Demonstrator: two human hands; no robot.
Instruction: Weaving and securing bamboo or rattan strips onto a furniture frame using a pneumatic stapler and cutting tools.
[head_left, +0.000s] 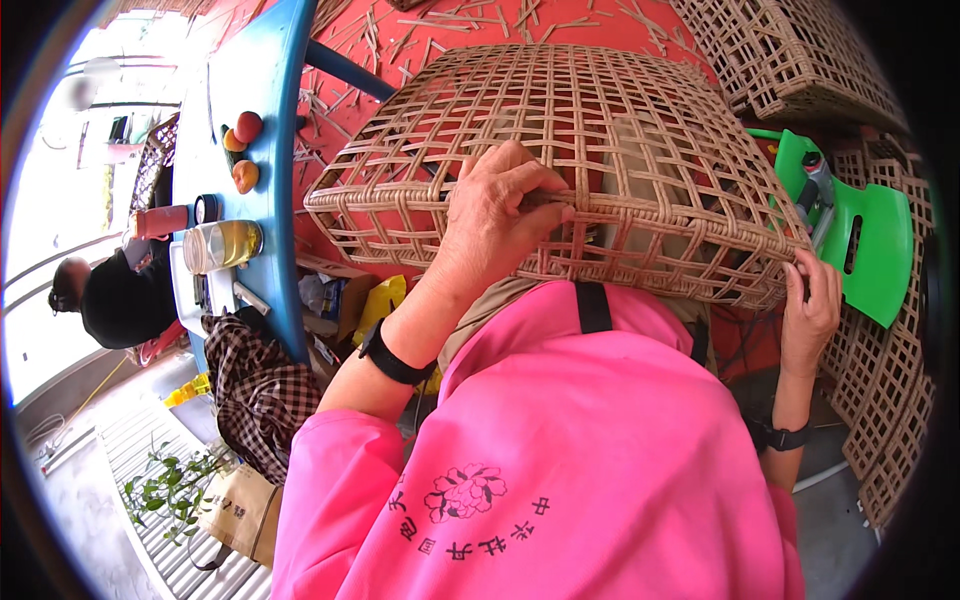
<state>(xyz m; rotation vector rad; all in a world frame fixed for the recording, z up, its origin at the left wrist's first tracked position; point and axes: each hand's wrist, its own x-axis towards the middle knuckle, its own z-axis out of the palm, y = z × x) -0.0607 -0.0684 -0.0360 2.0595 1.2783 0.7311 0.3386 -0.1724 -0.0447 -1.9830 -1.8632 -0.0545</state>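
Note:
A large woven wicker basket (585, 120) of open brown lattice lies across my lap, with a braided edge running along its near side. My left hand (500, 205) is closed at that braided edge near the middle, thumb and forefinger pinched together on it. Whether a loose strand is between those fingertips cannot be made out. At the basket's near right corner, my right hand (815, 305) has its fingers curled on the edge, the palm mostly turned out of sight. Through the lattice I see red floor and part of my trousers.
To the left stands a blue table (275, 120) with fruit (246, 176), a jar of yellowish liquid (225, 245) and a checked cloth (262, 385). A green plastic stool (875, 245) with a tool on it is at right. Another wicker basket (800, 60) sits behind. Cut strips litter the red floor.

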